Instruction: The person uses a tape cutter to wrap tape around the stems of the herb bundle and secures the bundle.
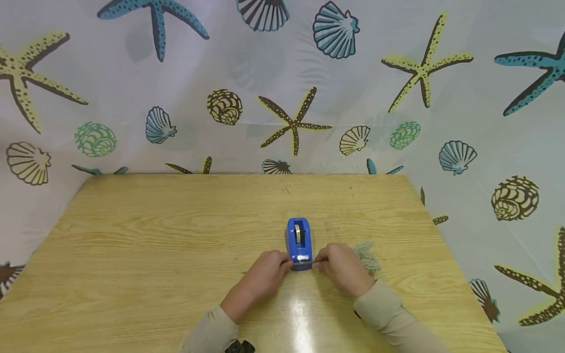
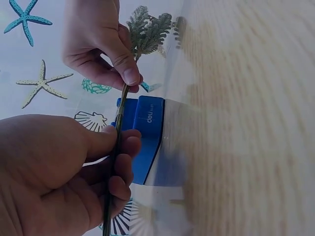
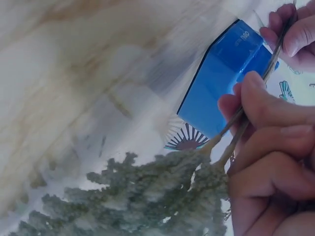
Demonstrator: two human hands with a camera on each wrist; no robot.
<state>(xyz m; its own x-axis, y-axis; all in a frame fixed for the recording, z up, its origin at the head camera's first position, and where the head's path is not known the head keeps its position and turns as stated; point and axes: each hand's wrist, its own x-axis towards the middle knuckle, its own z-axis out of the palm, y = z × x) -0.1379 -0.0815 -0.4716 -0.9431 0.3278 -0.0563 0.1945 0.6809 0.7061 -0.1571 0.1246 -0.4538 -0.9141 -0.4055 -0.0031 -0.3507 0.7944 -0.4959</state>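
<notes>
A blue tape dispenser [image 1: 302, 249] with a roll of tape [image 1: 297, 234] in it stands on the table, its cutter end toward me. Across that near end runs a thin stem [image 2: 121, 103], held between both hands. My left hand [image 1: 267, 271] pinches the lower stem between thumb and curled fingers, left of the dispenser. On the other side, my right hand [image 1: 343, 266] pinches the stem close under its grey-green, lobed leaves [image 3: 147, 191]. Two stalks meet at these fingers in the right wrist view. A paler band [image 2: 119, 116] shows on the stem between the hands.
The wooden table [image 1: 167, 225] reaches back to a white curtain [image 1: 190, 88] printed with starfish and shells. The curtain also hangs along the left and right sides. A dark band [image 1: 240, 346] sits at the left wrist.
</notes>
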